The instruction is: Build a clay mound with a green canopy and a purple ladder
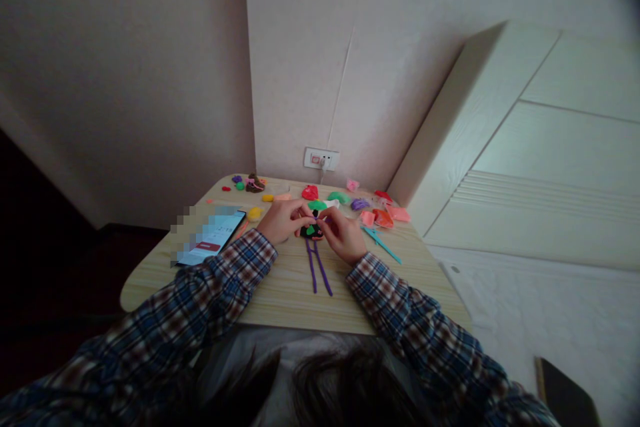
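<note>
Black figure (317,233), apparently modelling clay, with green and purple parts: lying mid-table between your hands, likely light, soft and easily dented; best taken by its broad black edges, with flat fingers. Small purple piece (315,219): your left hand (283,219) and right hand (345,235) are both pinching it, thumb to forefinger, over the figure. Two purple strips (323,269): trailing toward you, probably limp, lying where your wrists could be dragging them. Turquoise tool (384,247): resting just beyond your right hand. Yellow lump (255,214) and phone (213,237): sitting leftward, the phone crowding your left sleeve. Red packet (310,193), green packet (339,197), orange packet (383,217): lining the table's (280,300) far side.
</note>
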`<action>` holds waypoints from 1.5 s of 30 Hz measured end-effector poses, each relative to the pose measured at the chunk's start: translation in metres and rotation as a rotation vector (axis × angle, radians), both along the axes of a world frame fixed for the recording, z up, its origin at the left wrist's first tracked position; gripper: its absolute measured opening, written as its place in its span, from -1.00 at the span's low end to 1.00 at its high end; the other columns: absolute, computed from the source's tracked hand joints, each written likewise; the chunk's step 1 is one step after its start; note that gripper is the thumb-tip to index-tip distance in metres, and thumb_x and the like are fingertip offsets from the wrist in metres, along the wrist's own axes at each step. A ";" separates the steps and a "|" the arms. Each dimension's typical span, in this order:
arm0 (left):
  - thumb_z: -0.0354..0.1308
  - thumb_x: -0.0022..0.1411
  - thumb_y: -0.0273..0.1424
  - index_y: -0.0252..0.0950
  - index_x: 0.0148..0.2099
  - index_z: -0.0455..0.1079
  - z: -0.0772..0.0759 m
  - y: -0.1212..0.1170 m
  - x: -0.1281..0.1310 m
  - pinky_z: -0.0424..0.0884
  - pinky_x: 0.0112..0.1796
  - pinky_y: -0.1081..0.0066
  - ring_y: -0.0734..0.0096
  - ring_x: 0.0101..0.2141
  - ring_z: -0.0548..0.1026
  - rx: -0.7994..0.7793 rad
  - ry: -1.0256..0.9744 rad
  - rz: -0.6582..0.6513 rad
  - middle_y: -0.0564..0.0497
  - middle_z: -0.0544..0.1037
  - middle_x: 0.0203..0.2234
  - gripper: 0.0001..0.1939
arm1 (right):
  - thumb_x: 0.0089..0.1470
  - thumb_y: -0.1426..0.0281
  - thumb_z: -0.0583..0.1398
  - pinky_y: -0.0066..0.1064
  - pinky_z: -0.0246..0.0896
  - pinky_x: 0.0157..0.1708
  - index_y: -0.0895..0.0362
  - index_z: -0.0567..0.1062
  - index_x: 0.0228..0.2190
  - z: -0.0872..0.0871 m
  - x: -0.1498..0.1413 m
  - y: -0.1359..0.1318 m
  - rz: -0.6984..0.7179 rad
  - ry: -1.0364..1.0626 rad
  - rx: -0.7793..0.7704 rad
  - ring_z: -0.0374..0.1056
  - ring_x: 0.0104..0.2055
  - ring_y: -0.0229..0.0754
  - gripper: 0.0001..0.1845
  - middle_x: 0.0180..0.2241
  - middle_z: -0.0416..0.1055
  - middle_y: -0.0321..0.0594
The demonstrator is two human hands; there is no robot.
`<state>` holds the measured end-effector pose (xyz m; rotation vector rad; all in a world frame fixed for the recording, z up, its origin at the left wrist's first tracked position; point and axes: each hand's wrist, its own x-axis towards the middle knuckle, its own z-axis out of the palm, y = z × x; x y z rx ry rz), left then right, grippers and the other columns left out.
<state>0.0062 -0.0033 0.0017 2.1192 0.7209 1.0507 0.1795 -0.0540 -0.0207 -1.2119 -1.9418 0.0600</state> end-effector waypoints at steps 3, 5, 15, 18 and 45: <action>0.19 0.07 -0.41 -0.40 -0.44 0.35 -0.001 0.000 0.000 0.29 -0.67 0.57 0.56 -0.69 0.40 -0.038 -0.009 -0.013 0.06 0.41 -0.56 -0.86 | 0.16 0.30 0.04 -0.52 0.00 -0.62 0.10 0.32 -0.32 0.000 0.000 0.000 0.005 -0.010 0.004 0.19 -0.66 -0.34 -0.86 -0.65 0.30 -0.39; 0.17 0.09 -0.40 -0.40 -0.43 0.35 -0.001 0.001 0.001 0.31 -0.67 0.56 0.54 -0.70 0.40 -0.069 -0.015 -0.038 0.05 0.42 -0.58 -0.85 | 0.16 0.30 0.04 -0.53 0.00 -0.61 0.10 0.32 -0.32 0.000 0.000 0.000 0.007 -0.015 0.005 0.19 -0.65 -0.35 -0.86 -0.64 0.30 -0.39; 0.18 0.07 -0.41 -0.38 -0.45 0.34 0.002 -0.002 0.001 0.31 -0.66 0.57 0.55 -0.69 0.39 -0.078 -0.017 -0.047 0.07 0.43 -0.60 -0.86 | 0.16 0.30 0.04 -0.54 0.02 -0.61 0.10 0.33 -0.34 0.001 0.000 0.001 0.006 -0.013 0.013 0.20 -0.65 -0.34 -0.86 -0.66 0.27 -0.40; 0.21 0.02 -0.44 -0.38 -0.47 0.31 0.003 -0.003 0.001 0.28 -0.68 0.58 0.55 -0.69 0.39 -0.087 -0.027 -0.020 0.09 0.41 -0.62 -0.86 | 0.16 0.30 0.04 -0.54 0.01 -0.62 0.10 0.33 -0.34 0.000 0.000 0.001 0.005 -0.006 0.008 0.19 -0.66 -0.35 -0.86 -0.67 0.27 -0.41; 0.18 0.07 -0.45 -0.37 -0.37 0.35 0.003 -0.002 0.000 0.28 -0.67 0.61 0.58 -0.68 0.40 -0.002 0.036 -0.028 0.10 0.41 -0.57 -0.92 | 0.16 0.32 0.04 -0.55 0.01 -0.62 0.10 0.31 -0.33 -0.001 0.000 0.002 -0.002 -0.030 0.027 0.18 -0.66 -0.35 -0.88 -0.65 0.26 -0.40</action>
